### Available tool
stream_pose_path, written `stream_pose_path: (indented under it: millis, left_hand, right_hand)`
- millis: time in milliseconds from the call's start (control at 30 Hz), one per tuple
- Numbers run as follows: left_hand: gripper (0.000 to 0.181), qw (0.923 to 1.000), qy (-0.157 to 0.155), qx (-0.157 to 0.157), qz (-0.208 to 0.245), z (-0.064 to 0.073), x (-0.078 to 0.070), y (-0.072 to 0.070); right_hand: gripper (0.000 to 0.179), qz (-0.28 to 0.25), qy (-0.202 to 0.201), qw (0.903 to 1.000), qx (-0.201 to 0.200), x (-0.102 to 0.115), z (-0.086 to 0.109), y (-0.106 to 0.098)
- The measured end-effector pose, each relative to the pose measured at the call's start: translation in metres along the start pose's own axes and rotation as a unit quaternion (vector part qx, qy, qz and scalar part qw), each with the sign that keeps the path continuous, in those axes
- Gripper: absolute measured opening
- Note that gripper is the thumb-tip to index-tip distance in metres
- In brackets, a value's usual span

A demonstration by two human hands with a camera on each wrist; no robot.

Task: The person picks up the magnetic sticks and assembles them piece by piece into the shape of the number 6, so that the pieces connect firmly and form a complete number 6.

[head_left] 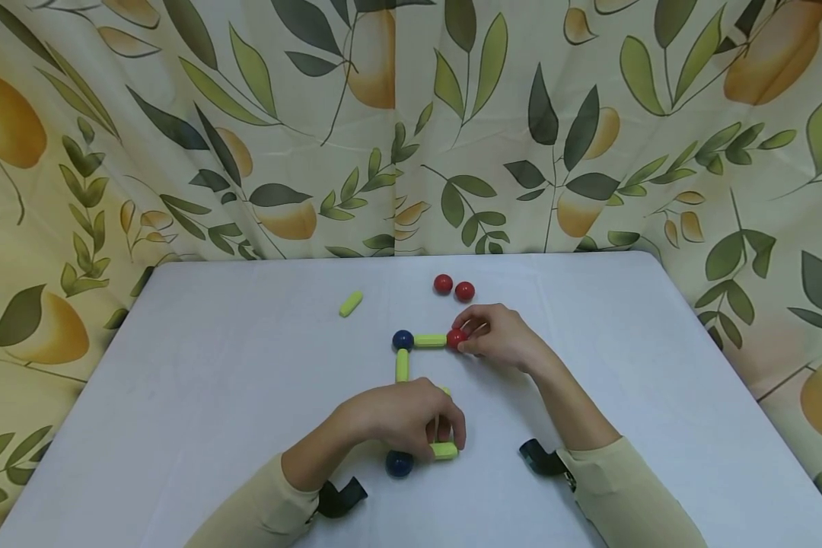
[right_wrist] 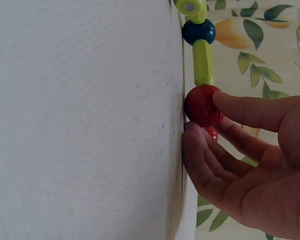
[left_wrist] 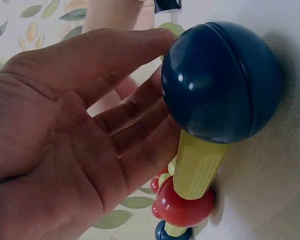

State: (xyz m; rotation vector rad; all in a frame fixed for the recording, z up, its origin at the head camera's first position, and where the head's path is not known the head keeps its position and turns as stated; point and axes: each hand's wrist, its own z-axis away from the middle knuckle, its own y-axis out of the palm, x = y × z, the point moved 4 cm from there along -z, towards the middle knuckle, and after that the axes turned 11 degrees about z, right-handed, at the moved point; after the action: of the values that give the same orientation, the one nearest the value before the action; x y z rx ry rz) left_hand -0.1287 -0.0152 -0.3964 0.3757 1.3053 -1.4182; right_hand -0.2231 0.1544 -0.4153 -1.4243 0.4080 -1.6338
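Observation:
A chain of yellow-green magnetic rods and balls lies on the table. Its far corner is a blue ball [head_left: 403, 340], with one rod [head_left: 430, 341] running right to a red ball [head_left: 456, 339]. My right hand [head_left: 503, 335] pinches that red ball between thumb and fingertips. At the near end, my left hand [head_left: 407, 415] holds a short rod [head_left: 445, 450] that points right from the near blue ball [left_wrist: 222, 82]. Under the left palm, a middle red ball [left_wrist: 185, 202] joins the chain, hidden in the head view. Another rod end [head_left: 445, 390] shows just beyond the left knuckles.
Two loose red balls [head_left: 443, 285] lie past the right hand, toward the table's far edge. A loose yellow-green rod [head_left: 351, 304] lies at the far left of the chain. The white table [head_left: 178, 380] ends at a patterned curtain [head_left: 452, 190].

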Motion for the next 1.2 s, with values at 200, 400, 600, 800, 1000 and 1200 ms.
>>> stream_pose_path:
  millis: [200,400,600,800,1000,1200]
  left_hand:
    - [0.026,0.9998,-0.006,0.004,-0.019,0.0008,-0.0008,0.0027]
    - [0.026,0.9996,-0.010,0.006,-0.024,0.0008,-0.0013,0.0041]
    - [0.025,0.9995,-0.007,0.010,-0.030,-0.0002,-0.0008,0.0048]
    - [0.023,0.9992,-0.008,0.014,-0.036,-0.0009,-0.0011,0.0058]
    - [0.022,0.9991,-0.008,0.019,-0.037,-0.0014,-0.0016,0.0075]
    - [0.022,0.9989,-0.004,0.021,-0.041,-0.0013,-0.0021,0.0086]
  right_hand:
    - [0.029,0.000,-0.004,1.0000,-0.003,0.0003,0.0002,0.0002]
    - [0.029,0.001,-0.001,1.0000,-0.002,-0.0002,0.0001,0.0010]
    - [0.030,0.000,0.000,1.0000,-0.001,-0.0010,-0.0007,0.0012]
    - [0.030,-0.001,-0.003,1.0000,-0.004,-0.0008,-0.0005,0.0005]
    - [0.030,0.001,0.001,1.0000,-0.003,-0.0010,-0.0010,0.0012]
    - [0.031,0.003,0.006,1.0000,-0.001,-0.0012,-0.0011,0.0015]
